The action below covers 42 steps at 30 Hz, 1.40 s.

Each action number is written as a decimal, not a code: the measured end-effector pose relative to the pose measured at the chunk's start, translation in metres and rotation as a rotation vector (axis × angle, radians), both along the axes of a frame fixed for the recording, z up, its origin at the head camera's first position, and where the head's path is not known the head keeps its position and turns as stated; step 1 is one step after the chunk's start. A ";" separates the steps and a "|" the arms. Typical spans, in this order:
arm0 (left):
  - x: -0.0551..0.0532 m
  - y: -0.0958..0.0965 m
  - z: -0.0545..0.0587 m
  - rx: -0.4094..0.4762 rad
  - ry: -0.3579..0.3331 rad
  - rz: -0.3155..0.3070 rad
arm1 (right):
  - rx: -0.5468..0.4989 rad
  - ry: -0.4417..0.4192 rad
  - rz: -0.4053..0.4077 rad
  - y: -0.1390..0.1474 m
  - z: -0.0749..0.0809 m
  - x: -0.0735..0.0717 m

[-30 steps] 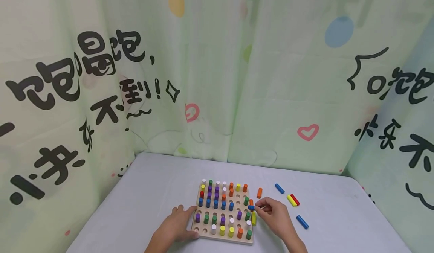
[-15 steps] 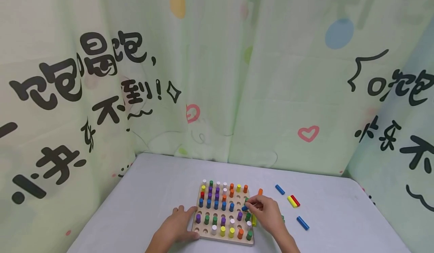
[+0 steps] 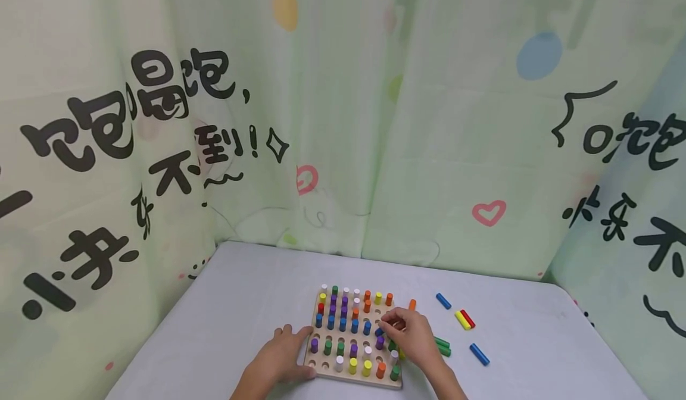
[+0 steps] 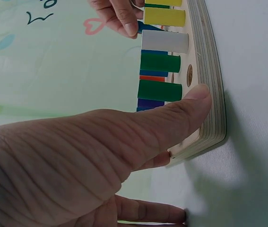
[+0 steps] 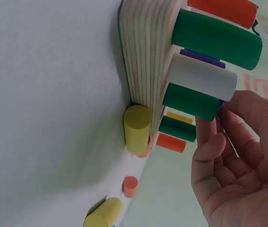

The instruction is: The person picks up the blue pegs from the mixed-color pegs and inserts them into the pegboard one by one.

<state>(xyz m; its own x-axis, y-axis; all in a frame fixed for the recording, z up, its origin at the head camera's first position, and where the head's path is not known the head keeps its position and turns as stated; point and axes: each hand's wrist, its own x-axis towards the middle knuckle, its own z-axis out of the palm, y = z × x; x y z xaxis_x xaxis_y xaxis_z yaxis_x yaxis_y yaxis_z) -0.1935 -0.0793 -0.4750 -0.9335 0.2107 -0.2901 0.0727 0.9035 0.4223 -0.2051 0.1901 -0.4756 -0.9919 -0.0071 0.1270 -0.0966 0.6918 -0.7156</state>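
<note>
A wooden pegboard [image 3: 354,380] stands on the table with coloured cylindrical pegs upright in many of its holes. My left hand [image 3: 276,355] rests against the board's left side; its extended thumb [image 4: 193,101] presses the near corner. Over the right part of the board, my right hand [image 3: 415,337] pinches a blue peg [image 3: 379,332] between thumb and fingertips. That peg is tilted, close to the right end of a row of blue pegs [image 3: 343,325]. Whether its lower end is inside a hole is hidden. In the right wrist view, standing pegs mostly cover the fingertips.
Loose pegs lie right of the board: two green [image 3: 443,346], a blue [image 3: 479,354], another blue [image 3: 443,300], a yellow [image 3: 462,321], a red [image 3: 468,317] and an orange [image 3: 412,305]. A yellow peg [image 5: 137,130] is close against the board's side. A printed curtain [image 3: 429,150] surrounds the table.
My right hand has carried the blue peg leftward from the board's right edge to over the holes, and tilted it downward. The left hand has stayed put.
</note>
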 end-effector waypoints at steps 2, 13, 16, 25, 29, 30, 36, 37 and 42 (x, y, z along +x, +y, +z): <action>-0.001 0.000 0.000 0.000 0.000 0.000 | 0.007 -0.001 -0.004 -0.001 -0.001 -0.001; -0.001 0.000 0.000 -0.004 -0.005 0.002 | 0.007 -0.015 0.003 -0.003 0.002 -0.003; -0.001 0.001 0.000 -0.008 -0.003 -0.001 | 0.003 -0.016 0.001 -0.003 0.002 -0.003; 0.000 0.000 0.001 -0.006 0.000 -0.002 | 0.005 0.005 -0.037 0.005 0.005 0.003; -0.001 0.000 0.002 -0.006 -0.007 0.001 | 0.014 0.019 -0.062 0.012 0.007 0.007; 0.000 0.000 0.002 -0.006 -0.007 0.001 | 0.018 0.020 -0.071 0.014 0.007 0.008; 0.000 0.001 0.003 0.000 -0.010 0.006 | 0.029 0.002 -0.122 0.027 0.006 0.013; 0.000 0.001 0.003 0.000 -0.012 0.008 | 0.030 -0.001 -0.126 0.029 0.006 0.014; -0.001 0.001 0.003 -0.013 -0.018 0.010 | 0.033 -0.028 -0.160 0.041 0.004 0.019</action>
<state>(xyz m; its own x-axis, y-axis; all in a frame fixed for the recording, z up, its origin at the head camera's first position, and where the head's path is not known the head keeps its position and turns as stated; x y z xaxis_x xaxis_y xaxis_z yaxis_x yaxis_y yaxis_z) -0.1944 -0.0778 -0.4723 -0.9300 0.1974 -0.3099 0.0560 0.9097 0.4115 -0.1861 0.2310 -0.4715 -0.9839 0.1475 0.1013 0.0364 0.7196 -0.6935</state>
